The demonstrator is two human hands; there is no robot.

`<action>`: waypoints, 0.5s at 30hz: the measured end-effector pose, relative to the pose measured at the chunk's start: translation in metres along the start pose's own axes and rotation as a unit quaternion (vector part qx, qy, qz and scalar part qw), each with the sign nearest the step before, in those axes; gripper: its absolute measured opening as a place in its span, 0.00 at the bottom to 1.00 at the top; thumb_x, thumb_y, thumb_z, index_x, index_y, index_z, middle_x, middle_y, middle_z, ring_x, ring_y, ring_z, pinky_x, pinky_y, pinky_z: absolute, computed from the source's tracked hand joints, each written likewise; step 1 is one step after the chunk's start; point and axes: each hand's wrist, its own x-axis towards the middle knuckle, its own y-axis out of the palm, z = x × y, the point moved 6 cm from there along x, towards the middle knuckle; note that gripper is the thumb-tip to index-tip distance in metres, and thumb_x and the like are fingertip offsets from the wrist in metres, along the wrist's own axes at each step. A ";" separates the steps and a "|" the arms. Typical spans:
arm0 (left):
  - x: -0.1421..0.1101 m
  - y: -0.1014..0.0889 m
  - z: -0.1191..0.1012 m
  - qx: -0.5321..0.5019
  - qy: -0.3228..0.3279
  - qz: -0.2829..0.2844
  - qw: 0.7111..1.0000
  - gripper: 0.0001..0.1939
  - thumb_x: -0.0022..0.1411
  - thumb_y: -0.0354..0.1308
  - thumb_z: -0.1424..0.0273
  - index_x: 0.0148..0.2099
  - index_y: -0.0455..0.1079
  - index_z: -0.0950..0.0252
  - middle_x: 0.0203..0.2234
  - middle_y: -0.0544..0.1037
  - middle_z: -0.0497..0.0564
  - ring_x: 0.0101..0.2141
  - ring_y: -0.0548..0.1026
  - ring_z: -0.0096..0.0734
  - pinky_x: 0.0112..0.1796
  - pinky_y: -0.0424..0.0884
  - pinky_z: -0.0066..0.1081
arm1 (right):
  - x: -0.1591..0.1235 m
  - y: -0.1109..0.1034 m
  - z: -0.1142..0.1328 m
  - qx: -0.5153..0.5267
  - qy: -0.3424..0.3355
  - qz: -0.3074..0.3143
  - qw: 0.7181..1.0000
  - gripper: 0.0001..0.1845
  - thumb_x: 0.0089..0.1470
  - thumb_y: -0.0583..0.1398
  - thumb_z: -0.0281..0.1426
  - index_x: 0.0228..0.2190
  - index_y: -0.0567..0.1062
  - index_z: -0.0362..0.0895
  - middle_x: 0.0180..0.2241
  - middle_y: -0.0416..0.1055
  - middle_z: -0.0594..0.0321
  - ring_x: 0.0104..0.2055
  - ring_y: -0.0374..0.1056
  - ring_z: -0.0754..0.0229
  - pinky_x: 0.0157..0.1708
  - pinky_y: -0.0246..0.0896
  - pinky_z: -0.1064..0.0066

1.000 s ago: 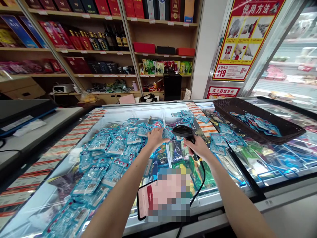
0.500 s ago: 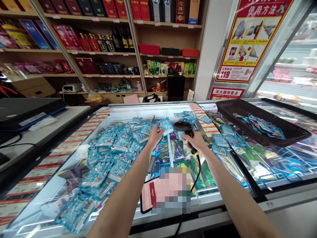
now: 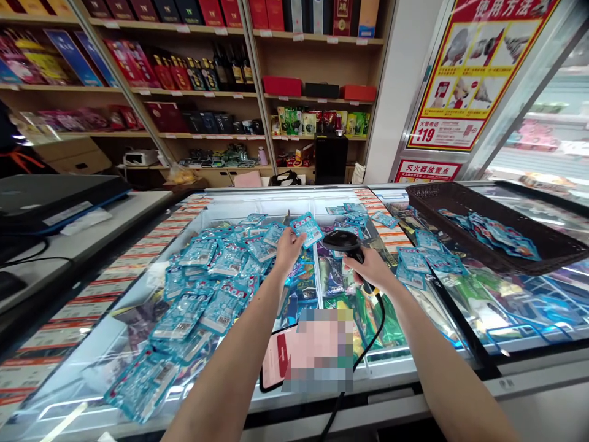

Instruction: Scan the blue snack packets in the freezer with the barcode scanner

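My left hand (image 3: 289, 248) pinches a small blue snack packet (image 3: 307, 229) by its edge, holding it above the glass freezer top (image 3: 221, 199). In my right hand (image 3: 370, 267) is a black barcode scanner (image 3: 343, 241), fingers wrapped round its handle; its head points left toward the packet, a short gap apart. The scanner's black cable (image 3: 380, 322) hangs down to the front edge. To the left of my left hand lies a big heap of the same blue packets (image 3: 225, 261). A few more packets (image 3: 352, 215) lie behind the scanner.
A phone or tablet (image 3: 276, 359), partly blurred out, lies near the front edge. More packets (image 3: 414, 261) lie on the right, beside a dark brown basket (image 3: 565, 248) with packets inside. At the left stands a counter with a black device (image 3: 55, 199). Stocked shelves (image 3: 202, 95) line the back.
The scanner has shifted slightly down and its head has turned more toward the packet. My left hand still holds the same packet. The whole view has shifted slightly.
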 end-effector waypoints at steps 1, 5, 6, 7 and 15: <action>0.000 -0.001 0.001 0.000 0.000 -0.003 1.000 0.18 0.57 0.56 0.57 0.30 0.51 0.61 0.19 0.53 0.41 0.20 0.53 0.22 0.22 0.49 0.26 | 0.000 0.000 0.001 -0.002 0.001 -0.001 1.000 0.13 0.53 0.58 0.41 0.33 0.70 0.43 0.23 0.75 0.61 0.16 0.68 0.62 0.16 0.60 0.74; 0.001 -0.003 0.004 -0.003 0.001 -0.002 1.000 0.18 0.57 0.56 0.57 0.30 0.53 0.62 0.20 0.54 0.42 0.21 0.54 0.22 0.22 0.50 0.26 | -0.001 0.000 0.004 -0.001 0.007 0.000 1.000 0.13 0.53 0.58 0.40 0.33 0.70 0.43 0.23 0.75 0.61 0.16 0.69 0.62 0.16 0.60 0.74; 0.001 -0.003 0.004 -0.005 -0.001 0.000 1.000 0.18 0.57 0.56 0.57 0.30 0.53 0.62 0.20 0.54 0.42 0.21 0.53 0.22 0.22 0.50 0.26 | -0.001 0.000 0.004 -0.001 0.006 0.000 1.000 0.13 0.53 0.57 0.40 0.33 0.70 0.43 0.24 0.75 0.61 0.16 0.69 0.62 0.16 0.60 0.74; 0.001 -0.003 0.004 -0.007 -0.002 0.001 1.000 0.18 0.57 0.56 0.57 0.30 0.52 0.62 0.20 0.53 0.42 0.20 0.53 0.22 0.22 0.50 0.25 | -0.002 0.000 0.005 -0.001 0.005 -0.001 1.000 0.13 0.53 0.57 0.40 0.33 0.70 0.43 0.24 0.75 0.60 0.16 0.69 0.62 0.16 0.60 0.74; 0.001 -0.002 0.003 0.049 0.011 -0.002 0.999 0.18 0.58 0.54 0.57 0.29 0.50 0.61 0.19 0.53 0.42 0.20 0.54 0.24 0.23 0.49 0.27 | -0.003 0.001 0.009 -0.005 -0.004 -0.013 1.000 0.13 0.52 0.58 0.41 0.33 0.69 0.43 0.25 0.75 0.60 0.15 0.67 0.62 0.15 0.59 0.73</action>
